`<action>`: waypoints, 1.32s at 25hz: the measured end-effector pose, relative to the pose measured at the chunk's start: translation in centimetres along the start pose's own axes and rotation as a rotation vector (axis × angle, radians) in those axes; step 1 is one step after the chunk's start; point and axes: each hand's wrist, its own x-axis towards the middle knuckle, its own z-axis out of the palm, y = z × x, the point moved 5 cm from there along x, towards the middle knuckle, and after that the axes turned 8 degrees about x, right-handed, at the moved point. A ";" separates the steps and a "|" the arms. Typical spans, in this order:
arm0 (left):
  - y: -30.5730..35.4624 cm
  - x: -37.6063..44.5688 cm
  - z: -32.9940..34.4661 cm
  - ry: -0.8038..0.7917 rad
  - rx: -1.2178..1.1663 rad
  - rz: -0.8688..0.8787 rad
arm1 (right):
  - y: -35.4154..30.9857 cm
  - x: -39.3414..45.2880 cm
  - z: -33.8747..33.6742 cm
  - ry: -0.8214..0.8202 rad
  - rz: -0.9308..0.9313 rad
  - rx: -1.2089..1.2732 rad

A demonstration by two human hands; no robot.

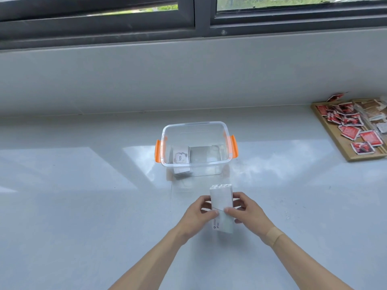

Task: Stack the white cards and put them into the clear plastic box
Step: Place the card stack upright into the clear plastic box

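A stack of white cards [221, 197] stands on the pale table, held between both hands. My left hand [198, 218] grips its left side, thumb on top. My right hand [249, 212] grips the right side, thumb across the top card. Beyond the stack stands the clear plastic box [167, 130] with orange side latches and no lid on it. Inside the box, at its left, lies a small pile of cards [180, 157] with "love" printed on top. Another greyish card lies in the middle of the box floor.
A wooden tray [335, 141] with several red and brown sachets sits at the far right. A grey wall ledge and a dark window frame [194, 19] run along the back of the table.
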 end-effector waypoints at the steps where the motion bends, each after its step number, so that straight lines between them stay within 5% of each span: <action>1: 0.2 -0.3 0.0 -0.003 -0.054 -0.021 | -0.4 -0.1 -0.1 -0.021 0.020 0.022; 11: 7.8 -1.3 -4.0 0.065 -0.216 -0.035 | -8.8 0.4 0.6 -0.067 -0.171 0.137; 18: 13.1 4.9 -10.7 0.241 -0.219 -0.087 | -15.1 7.0 -2.3 0.366 -0.419 -0.044; 25: 11.2 10.5 -11.7 0.225 -0.062 -0.292 | -13.9 14.2 -0.7 0.214 -0.427 -0.535; 33: 9.5 14.0 -10.4 0.138 0.068 -0.408 | -13.0 14.9 -0.6 0.193 -0.420 -0.452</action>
